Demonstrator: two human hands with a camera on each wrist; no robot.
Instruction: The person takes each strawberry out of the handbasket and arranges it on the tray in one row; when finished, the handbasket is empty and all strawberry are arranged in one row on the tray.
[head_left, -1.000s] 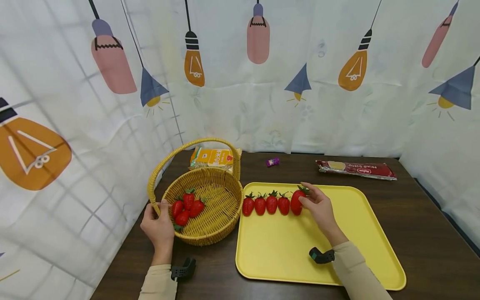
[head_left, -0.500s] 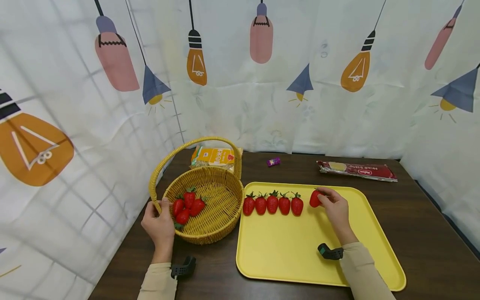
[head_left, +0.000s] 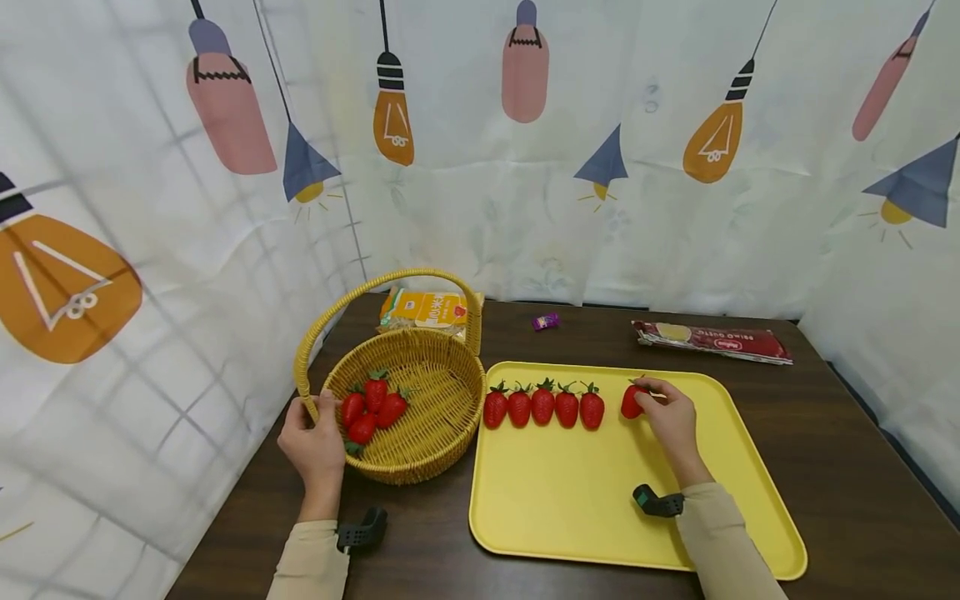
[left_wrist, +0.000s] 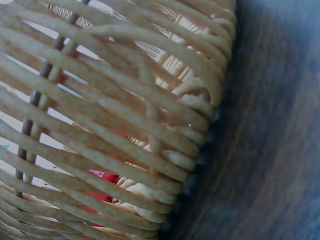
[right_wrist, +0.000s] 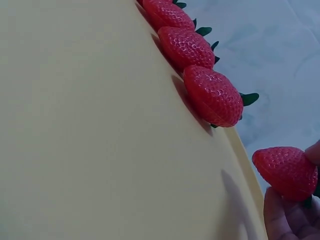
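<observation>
My right hand (head_left: 672, 417) pinches a red strawberry (head_left: 633, 402) by its leafy end, near the far side of the yellow tray (head_left: 570, 500). In the right wrist view the pinched strawberry (right_wrist: 286, 172) is apart from the row, and a shadow falls on the tray. Several strawberries (head_left: 543, 404) lie side by side along the tray's far left, leaves pointing away. My left hand (head_left: 318, 442) grips the left side of the yellow woven basket (head_left: 442, 375) at its handle base. Inside, several strawberries (head_left: 375, 392) cluster on the left. Basket weave (left_wrist: 110, 110) hides the left fingers in the left wrist view.
A yellow food packet (head_left: 427, 308) lies behind the basket. Farther right are a small purple wrapped sweet (head_left: 545, 322) and a long red packet (head_left: 712, 340) beyond the tray. Patterned curtains (head_left: 480, 192) enclose the dark wooden table (head_left: 840, 467).
My right hand has moved right from the row's end with its strawberry, uncovering the last one in the row, then stayed nearly still. The left hand keeps its hold on the basket.
</observation>
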